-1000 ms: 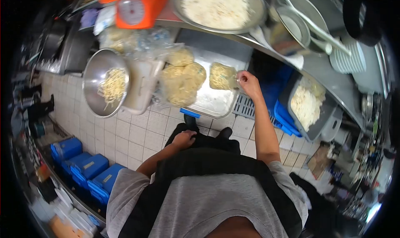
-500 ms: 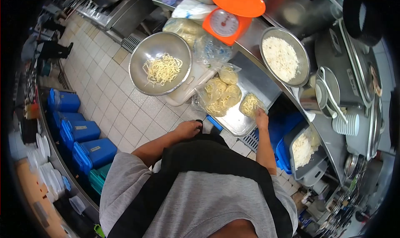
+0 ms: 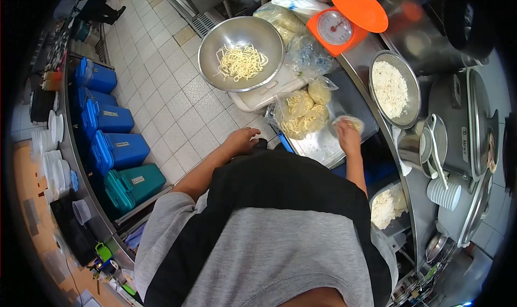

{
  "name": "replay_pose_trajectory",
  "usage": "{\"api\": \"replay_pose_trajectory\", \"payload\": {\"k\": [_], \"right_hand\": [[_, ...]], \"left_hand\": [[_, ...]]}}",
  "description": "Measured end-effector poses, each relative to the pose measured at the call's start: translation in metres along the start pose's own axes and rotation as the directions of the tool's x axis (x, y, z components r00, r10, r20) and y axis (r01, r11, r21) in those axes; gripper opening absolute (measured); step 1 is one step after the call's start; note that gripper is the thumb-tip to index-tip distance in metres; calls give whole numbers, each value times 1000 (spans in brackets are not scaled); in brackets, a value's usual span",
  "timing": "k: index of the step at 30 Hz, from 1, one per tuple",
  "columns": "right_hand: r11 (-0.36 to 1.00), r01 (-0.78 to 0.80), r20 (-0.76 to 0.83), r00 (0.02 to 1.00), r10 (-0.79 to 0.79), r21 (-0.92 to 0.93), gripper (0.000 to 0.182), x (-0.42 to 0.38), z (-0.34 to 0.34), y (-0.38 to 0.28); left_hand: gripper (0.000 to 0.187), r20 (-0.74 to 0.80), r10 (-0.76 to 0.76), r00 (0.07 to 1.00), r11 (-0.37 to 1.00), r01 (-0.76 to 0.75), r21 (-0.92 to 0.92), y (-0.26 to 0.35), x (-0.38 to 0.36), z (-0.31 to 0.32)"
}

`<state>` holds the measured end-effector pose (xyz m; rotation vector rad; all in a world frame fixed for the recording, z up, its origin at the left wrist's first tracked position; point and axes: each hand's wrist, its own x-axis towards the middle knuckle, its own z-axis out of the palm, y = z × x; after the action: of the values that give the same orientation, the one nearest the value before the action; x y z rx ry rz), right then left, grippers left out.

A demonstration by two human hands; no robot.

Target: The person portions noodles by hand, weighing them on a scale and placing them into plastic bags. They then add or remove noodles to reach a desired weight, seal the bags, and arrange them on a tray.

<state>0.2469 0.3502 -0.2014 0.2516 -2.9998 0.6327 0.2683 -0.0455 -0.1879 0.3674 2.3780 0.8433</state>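
Note:
My right hand (image 3: 350, 140) grips a small clear bag of noodles (image 3: 353, 123) over the metal tray (image 3: 318, 148); motion blurs it somewhat. Beside it on the tray lies a larger open plastic bag (image 3: 299, 116) with several bundles of yellow noodles inside. My left hand (image 3: 242, 140) hovers in front of the black apron (image 3: 285, 178), fingers apart and holding nothing. Beyond it, a wide steel bowl (image 3: 210, 73) with loose noodles (image 3: 242, 63) rests on a white board (image 3: 253, 100).
An orange dial scale (image 3: 339, 32) stands at the back. On the right are a colander of white rice (image 3: 390, 89), a lidded steel pot (image 3: 458, 124) and stacked white cups (image 3: 444, 193). Blue lidded bins (image 3: 119, 147) line the left. Another person (image 3: 97, 10) is far off.
My view has turned, so the bowl, scale and trays sit further right. The small bag is raised and tilted in my right hand. My left hand's fingers have loosened and spread.

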Motion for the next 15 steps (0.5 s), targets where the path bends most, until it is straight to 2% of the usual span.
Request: {"api": "replay_pose_trajectory", "payload": {"k": [1, 2, 3, 4, 6, 8, 10, 12, 14, 15], "right_hand": [[1000, -2, 0, 1000, 2, -1, 16, 4, 6, 1], [993, -104, 252, 961, 114, -51, 16, 8, 13, 1], [974, -187, 478, 849, 225, -126, 17, 12, 16, -1], [975, -183, 471, 854, 222, -129, 17, 19, 6, -9], [984, -13, 269, 961, 60, -176, 19, 22, -17, -23], [993, -10, 200, 979, 34, -118, 20, 22, -15, -22], [966, 30, 437, 895, 89, -257, 20, 19, -2, -15], [953, 41, 464, 879, 109, -301, 18, 18, 1, -18], [999, -13, 155, 988, 18, -34, 15, 16, -2, -36], [997, -68, 112, 991, 71, -28, 14, 16, -2, -42]], "left_hand": [[34, 1, 2, 1000, 1000, -2, 0, 2, -2, 1], [34, 31, 11, 999, 998, -13, 61, 4, -3, 1], [34, 58, 20, 998, 992, -27, 122, 6, -3, 0], [34, 49, 25, 998, 992, -31, 122, 8, -1, -3], [34, -18, 46, 999, 998, -45, 44, 10, -5, -4], [34, -32, 77, 997, 996, -76, 40, 7, 0, -4], [34, -43, 125, 991, 992, -123, 39, 10, 8, -10], [32, -24, 194, 981, 974, -189, 124, 19, 17, -25], [30, -41, 255, 966, 962, -249, 112, 34, 24, -49], [27, -64, 306, 950, 949, -300, 94, 36, 30, -59]]}}
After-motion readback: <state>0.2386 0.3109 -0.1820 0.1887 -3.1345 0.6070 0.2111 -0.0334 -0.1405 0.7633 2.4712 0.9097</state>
